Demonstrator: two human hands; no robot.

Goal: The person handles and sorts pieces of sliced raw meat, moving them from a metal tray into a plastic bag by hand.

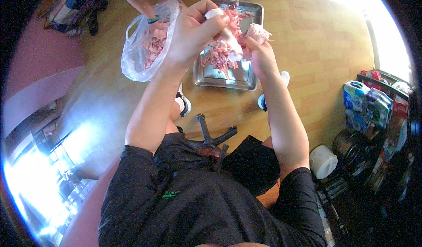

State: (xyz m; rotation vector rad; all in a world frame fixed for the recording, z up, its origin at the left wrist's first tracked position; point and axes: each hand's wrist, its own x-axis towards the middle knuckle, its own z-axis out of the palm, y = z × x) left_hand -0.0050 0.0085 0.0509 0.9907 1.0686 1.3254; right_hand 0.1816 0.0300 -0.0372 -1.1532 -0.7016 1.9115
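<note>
My left hand (194,28) pinches a whitish piece of raw meat or fat (232,46) between thumb and fingers. In my right hand (263,57) is a pale pink piece of raw meat (258,33). I cannot tell whether the two pieces are joined. Both hands are above a rectangular stainless steel tray (225,86) on the floor. Shredded pink raw meat (219,54) shows between my hands, over the tray; how much of it rests on the metal is partly hidden.
Left of the tray, a clear plastic bag (132,66) holds more meat pieces (154,46); another person's hand with a green wristband (152,19) reaches into it. A chair base (211,138) stands between my legs. At right are a white bucket (323,161) and plastic-wrapped packs (367,102).
</note>
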